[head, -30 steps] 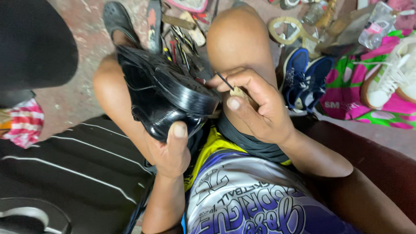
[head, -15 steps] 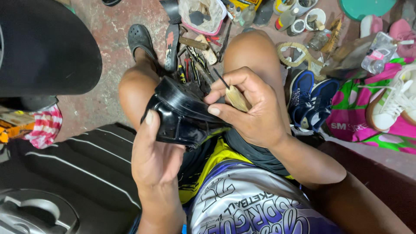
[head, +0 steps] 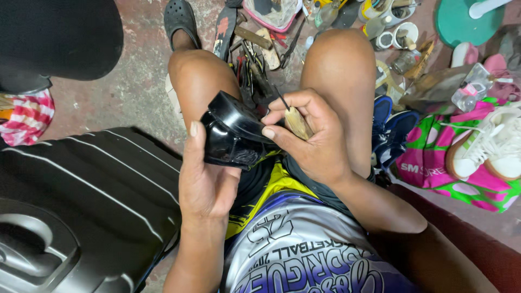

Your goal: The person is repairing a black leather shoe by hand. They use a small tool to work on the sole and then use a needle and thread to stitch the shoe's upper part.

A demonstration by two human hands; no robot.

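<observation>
A glossy black leather shoe (head: 234, 133) rests over my lap, heel end turned up toward the camera. My left hand (head: 203, 179) cups it from below and the left, thumb along its side. My right hand (head: 304, 138) grips an awl with a wooden handle (head: 297, 122), its thin metal point sticking up beside the shoe's edge. The right thumb presses on the shoe's upper edge. My bare knees flank the shoe, and a black clog (head: 180, 19) is on my left foot.
A black striped hard suitcase (head: 81, 201) lies at my left. Tools, shoe soles and small tins (head: 260, 49) litter the floor between my feet. Blue shoes (head: 393, 127), a white sneaker (head: 488, 149) on a pink-green bag and a plastic bottle (head: 473, 87) sit right.
The shoe has been turned from sole-side-up to heel-up and pulled closer into my lap. My left hand shifted from under the toe to the side. The view tilted downward.
</observation>
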